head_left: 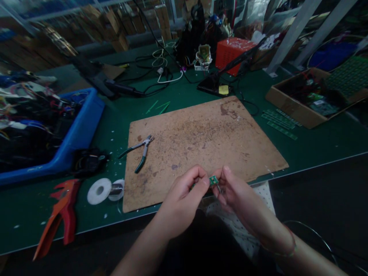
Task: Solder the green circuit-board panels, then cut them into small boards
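Note:
Between my two hands, over the front edge of a worn brown board [189, 142], is a small green circuit board [213, 180]. My left hand [186, 195] pinches its left side between thumb and fingers. My right hand [234, 191] has thumb and fingers closed at its right side, where a thin piece hangs below the circuit board, too small to name. On the left part of the brown board lie side cutters [145, 143] with dark green handles, their jaws and handles apart. Much of the circuit board is hidden by my fingers.
To the left are a blue bin [94, 111] of wired parts, red-orange pliers [64, 211] and a solder spool [99, 191]. Behind stand a soldering iron stand [211, 84], a red box [234, 51] and a heat gun [97, 76]. Green strips [278, 120] lie beside a cardboard box [309, 119].

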`<state>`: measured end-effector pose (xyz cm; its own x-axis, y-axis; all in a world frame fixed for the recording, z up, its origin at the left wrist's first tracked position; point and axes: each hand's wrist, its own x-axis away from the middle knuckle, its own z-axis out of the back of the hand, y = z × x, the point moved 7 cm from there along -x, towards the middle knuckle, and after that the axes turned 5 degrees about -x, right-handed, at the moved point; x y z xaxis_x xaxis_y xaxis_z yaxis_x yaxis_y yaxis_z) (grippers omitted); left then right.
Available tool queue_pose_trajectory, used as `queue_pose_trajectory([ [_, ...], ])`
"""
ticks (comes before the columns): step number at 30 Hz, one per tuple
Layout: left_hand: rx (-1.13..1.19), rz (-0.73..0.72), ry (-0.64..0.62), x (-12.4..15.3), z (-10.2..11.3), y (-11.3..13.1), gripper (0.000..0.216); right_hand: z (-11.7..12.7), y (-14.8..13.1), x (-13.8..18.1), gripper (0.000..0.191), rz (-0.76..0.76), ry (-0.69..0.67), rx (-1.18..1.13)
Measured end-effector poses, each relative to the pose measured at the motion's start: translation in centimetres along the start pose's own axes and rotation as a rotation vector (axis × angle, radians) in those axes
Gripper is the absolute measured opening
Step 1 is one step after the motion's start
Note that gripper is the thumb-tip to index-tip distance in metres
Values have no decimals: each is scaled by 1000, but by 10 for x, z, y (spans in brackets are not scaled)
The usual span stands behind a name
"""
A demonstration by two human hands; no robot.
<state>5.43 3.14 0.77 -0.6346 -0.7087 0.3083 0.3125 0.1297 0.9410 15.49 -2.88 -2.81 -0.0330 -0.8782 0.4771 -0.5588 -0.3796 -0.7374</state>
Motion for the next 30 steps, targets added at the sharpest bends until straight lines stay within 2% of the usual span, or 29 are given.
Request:
queue_pose_trajectory([
  [4, -102, -17, -49, 2, 2, 1, 23, -1, -7, 2, 40, 135, 3, 282],
  [9, -59, 25, -102, 3, 3, -8, 26, -5, -10, 2, 42, 190, -18, 353],
  [12, 104, 67, -156, 4, -2, -14, 28, -7, -2, 1, 43, 142, -33, 273],
  [16, 317, 92, -181, 4, -7, -16, 25, -3, 17, 0, 40, 5, 12, -13],
  [20, 229, 84, -74, 3, 0, -18, 28, -3, 20, 0, 38, -61, 56, -133],
  [23, 156, 115, 14, 4, 8, -20, 34, -9, 14, 1, 32, -107, 21, -171],
  [25, 139, 139, 23, 5, 9, -20, 36, -13, 12, 2, 30, -120, -13, -179],
  [30, 105, 161, -28, 4, 5, -19, 42, -8, 17, 2, 41, -69, -13, -46],
])
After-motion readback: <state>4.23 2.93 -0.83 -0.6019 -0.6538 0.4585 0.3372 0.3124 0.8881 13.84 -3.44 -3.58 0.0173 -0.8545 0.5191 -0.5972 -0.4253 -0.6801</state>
